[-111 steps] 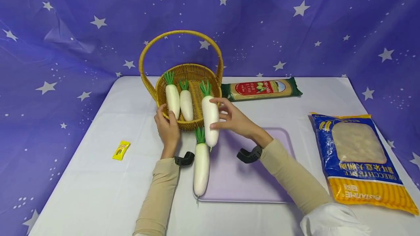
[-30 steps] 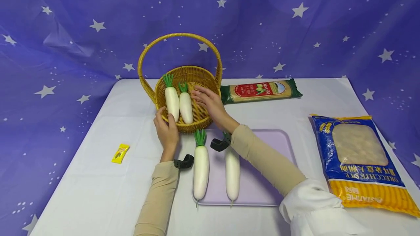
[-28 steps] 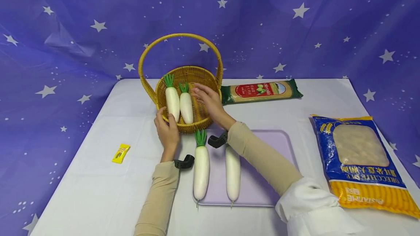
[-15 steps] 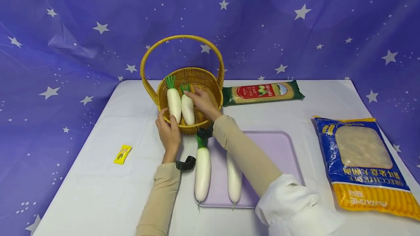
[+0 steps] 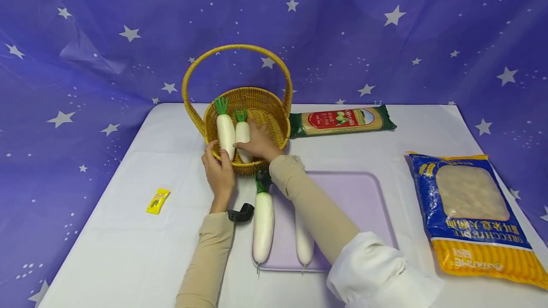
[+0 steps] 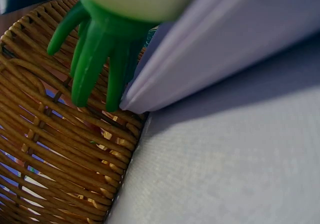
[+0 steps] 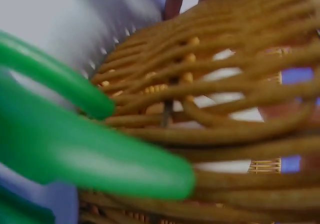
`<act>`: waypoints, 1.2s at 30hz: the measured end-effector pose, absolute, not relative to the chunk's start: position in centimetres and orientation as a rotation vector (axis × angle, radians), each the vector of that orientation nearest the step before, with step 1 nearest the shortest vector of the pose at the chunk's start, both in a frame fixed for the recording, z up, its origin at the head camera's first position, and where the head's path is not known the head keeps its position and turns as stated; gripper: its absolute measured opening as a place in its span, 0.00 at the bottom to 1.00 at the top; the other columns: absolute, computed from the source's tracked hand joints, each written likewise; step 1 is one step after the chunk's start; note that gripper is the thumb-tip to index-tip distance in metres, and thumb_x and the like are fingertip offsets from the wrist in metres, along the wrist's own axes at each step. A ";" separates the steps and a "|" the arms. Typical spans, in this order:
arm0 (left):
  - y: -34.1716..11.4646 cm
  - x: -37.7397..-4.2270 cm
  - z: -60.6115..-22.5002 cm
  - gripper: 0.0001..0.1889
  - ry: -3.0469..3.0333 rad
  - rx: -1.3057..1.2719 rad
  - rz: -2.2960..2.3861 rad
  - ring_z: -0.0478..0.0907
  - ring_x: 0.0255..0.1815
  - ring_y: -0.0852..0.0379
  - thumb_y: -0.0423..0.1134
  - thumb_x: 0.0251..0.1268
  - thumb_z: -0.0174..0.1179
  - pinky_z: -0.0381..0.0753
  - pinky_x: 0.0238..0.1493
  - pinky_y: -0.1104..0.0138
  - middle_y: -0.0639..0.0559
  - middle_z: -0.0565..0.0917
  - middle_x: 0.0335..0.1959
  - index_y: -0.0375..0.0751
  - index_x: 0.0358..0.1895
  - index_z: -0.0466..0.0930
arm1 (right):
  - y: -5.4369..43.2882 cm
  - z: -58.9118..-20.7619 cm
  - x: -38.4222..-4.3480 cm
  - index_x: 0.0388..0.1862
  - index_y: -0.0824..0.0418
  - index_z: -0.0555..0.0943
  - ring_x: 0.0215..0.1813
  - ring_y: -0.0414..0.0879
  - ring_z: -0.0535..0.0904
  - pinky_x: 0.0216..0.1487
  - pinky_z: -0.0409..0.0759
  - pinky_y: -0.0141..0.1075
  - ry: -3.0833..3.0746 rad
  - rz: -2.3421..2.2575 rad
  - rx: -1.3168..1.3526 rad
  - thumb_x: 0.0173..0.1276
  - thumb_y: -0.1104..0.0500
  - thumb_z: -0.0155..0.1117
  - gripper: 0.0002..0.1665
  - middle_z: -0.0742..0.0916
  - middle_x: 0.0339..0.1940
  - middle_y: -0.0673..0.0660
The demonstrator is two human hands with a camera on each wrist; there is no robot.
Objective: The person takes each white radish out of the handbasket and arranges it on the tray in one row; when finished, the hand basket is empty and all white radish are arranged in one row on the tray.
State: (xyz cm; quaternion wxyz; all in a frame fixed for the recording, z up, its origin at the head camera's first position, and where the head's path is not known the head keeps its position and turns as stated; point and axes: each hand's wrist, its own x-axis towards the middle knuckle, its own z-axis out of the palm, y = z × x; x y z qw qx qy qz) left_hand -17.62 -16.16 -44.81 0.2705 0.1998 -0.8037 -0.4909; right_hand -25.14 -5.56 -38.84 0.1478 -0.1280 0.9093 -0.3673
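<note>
Green radish top (image 6: 107, 34) before wicker basket (image 6: 55, 149), tray (image 6: 230, 44) beside.

Staged filming corner, wider room unclear: starry purple backdrop cloth (image 5: 321, 27) behind and at sides, white-covered tabletop (image 5: 111, 251), black camera (image 5: 241, 213) on left wrist.

My left hand (image 5: 220, 172): one, back up, thumb apart from bent fingers, gripping. My left forearm (image 5: 205, 260): one, beige-sleeved, reaching from near to far. My right hand (image 5: 259, 144): one, slightly farther, to the right, thumb pointing left, gripping. My right forearm (image 5: 321, 208): one, beige-sleeved, slanting from near right to far left.
</note>
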 end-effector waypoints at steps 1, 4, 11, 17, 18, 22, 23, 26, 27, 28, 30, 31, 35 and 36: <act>-16.2 -17.6 -44.8 0.21 -2.162 0.538 -1.321 0.63 0.27 0.53 0.49 0.64 0.40 0.61 0.29 0.63 0.40 0.68 0.53 0.53 0.60 0.64 | -5.7 -38.8 -25.0 0.73 0.58 0.41 0.67 0.63 0.61 0.61 0.67 0.50 2.626 -1.039 -0.367 0.56 0.44 0.64 0.57 0.53 0.70 0.72; -16.2 -17.6 -44.6 0.21 -2.157 0.534 -1.317 0.63 0.27 0.54 0.49 0.64 0.41 0.61 0.29 0.63 0.40 0.69 0.53 0.52 0.60 0.64 | -5.9 -38.9 -24.9 0.73 0.58 0.40 0.64 0.62 0.65 0.59 0.69 0.48 2.642 -0.996 -0.357 0.53 0.44 0.67 0.60 0.56 0.69 0.72; -16.2 -17.7 -44.7 0.22 -2.159 0.524 -1.323 0.62 0.27 0.55 0.50 0.64 0.41 0.61 0.29 0.64 0.40 0.69 0.52 0.51 0.61 0.64 | -5.8 -38.9 -25.2 0.72 0.60 0.40 0.66 0.59 0.63 0.60 0.68 0.46 2.641 -0.969 -0.337 0.47 0.47 0.72 0.65 0.66 0.64 0.70; -16.2 -17.6 -44.7 0.22 -2.160 0.523 -1.322 0.62 0.27 0.55 0.49 0.64 0.41 0.61 0.29 0.64 0.40 0.69 0.52 0.51 0.61 0.64 | -5.8 -39.0 -25.3 0.73 0.58 0.42 0.65 0.58 0.64 0.60 0.68 0.45 2.615 -0.994 -0.356 0.47 0.51 0.73 0.63 0.68 0.65 0.67; -16.2 -17.6 -44.7 0.22 -2.161 0.522 -1.321 0.62 0.27 0.55 0.49 0.64 0.41 0.61 0.29 0.64 0.40 0.69 0.52 0.51 0.60 0.64 | -5.8 -39.0 -25.3 0.73 0.57 0.43 0.65 0.58 0.65 0.60 0.68 0.45 2.610 -1.006 -0.372 0.47 0.52 0.73 0.62 0.68 0.65 0.66; -16.2 -17.5 -44.6 0.22 -2.160 0.522 -1.322 0.63 0.27 0.54 0.49 0.64 0.41 0.61 0.29 0.63 0.40 0.69 0.53 0.51 0.60 0.64 | -5.6 -39.0 -25.3 0.72 0.51 0.48 0.64 0.56 0.66 0.59 0.70 0.44 2.571 -1.052 -0.450 0.49 0.56 0.72 0.57 0.68 0.66 0.63; -16.2 -17.5 -44.6 0.22 -2.162 0.525 -1.322 0.63 0.27 0.54 0.49 0.64 0.41 0.61 0.29 0.63 0.40 0.68 0.53 0.52 0.60 0.64 | -5.6 -39.0 -25.3 0.72 0.51 0.50 0.64 0.56 0.66 0.59 0.70 0.44 2.558 -1.065 -0.468 0.50 0.57 0.71 0.55 0.69 0.66 0.63; -16.2 -17.5 -44.7 0.22 -2.168 0.532 -1.322 0.63 0.26 0.54 0.48 0.63 0.41 0.61 0.28 0.63 0.40 0.68 0.53 0.52 0.60 0.64 | -5.4 -39.0 -25.4 0.71 0.48 0.55 0.66 0.54 0.65 0.60 0.68 0.43 2.529 -1.069 -0.486 0.52 0.59 0.69 0.50 0.68 0.67 0.60; -16.2 -17.5 -44.8 0.22 -2.171 0.532 -1.321 0.63 0.26 0.54 0.48 0.63 0.41 0.61 0.27 0.63 0.40 0.68 0.53 0.53 0.60 0.64 | -5.4 -38.9 -25.5 0.70 0.48 0.56 0.66 0.54 0.64 0.61 0.68 0.43 2.520 -1.070 -0.485 0.52 0.59 0.69 0.48 0.68 0.68 0.59; -16.2 -17.5 -44.8 0.22 -2.172 0.534 -1.321 0.63 0.26 0.54 0.47 0.63 0.40 0.61 0.27 0.64 0.40 0.68 0.53 0.53 0.60 0.64 | -5.4 -38.9 -25.5 0.70 0.49 0.58 0.67 0.53 0.64 0.62 0.67 0.43 2.513 -1.072 -0.485 0.53 0.59 0.68 0.47 0.67 0.68 0.58; -16.2 -17.5 -44.8 0.22 -2.173 0.531 -1.322 0.63 0.25 0.54 0.46 0.62 0.40 0.62 0.26 0.64 0.40 0.68 0.52 0.53 0.60 0.64 | -5.3 -38.9 -25.6 0.69 0.48 0.60 0.68 0.53 0.63 0.63 0.65 0.43 2.500 -1.079 -0.477 0.53 0.59 0.67 0.44 0.67 0.69 0.56; -16.2 -17.5 -44.8 0.22 -2.172 0.531 -1.323 0.63 0.25 0.54 0.46 0.62 0.40 0.62 0.26 0.64 0.40 0.68 0.51 0.53 0.60 0.64 | -5.3 -38.9 -25.6 0.68 0.48 0.61 0.68 0.52 0.62 0.64 0.65 0.43 2.489 -1.090 -0.469 0.54 0.59 0.67 0.43 0.66 0.69 0.56; -16.2 -17.6 -44.7 0.21 -2.172 0.531 -1.321 0.62 0.25 0.55 0.46 0.62 0.41 0.61 0.26 0.63 0.40 0.68 0.51 0.54 0.60 0.64 | -5.3 -38.9 -25.7 0.66 0.48 0.65 0.68 0.52 0.62 0.63 0.65 0.44 2.434 -1.154 -0.447 0.55 0.60 0.65 0.38 0.67 0.69 0.56; -16.3 -17.6 -44.7 0.21 -2.172 0.533 -1.321 0.62 0.25 0.55 0.46 0.62 0.40 0.61 0.26 0.63 0.40 0.68 0.51 0.54 0.60 0.64 | -5.2 -38.9 -25.7 0.65 0.49 0.66 0.68 0.52 0.62 0.63 0.65 0.44 2.418 -1.171 -0.444 0.55 0.61 0.64 0.37 0.67 0.69 0.56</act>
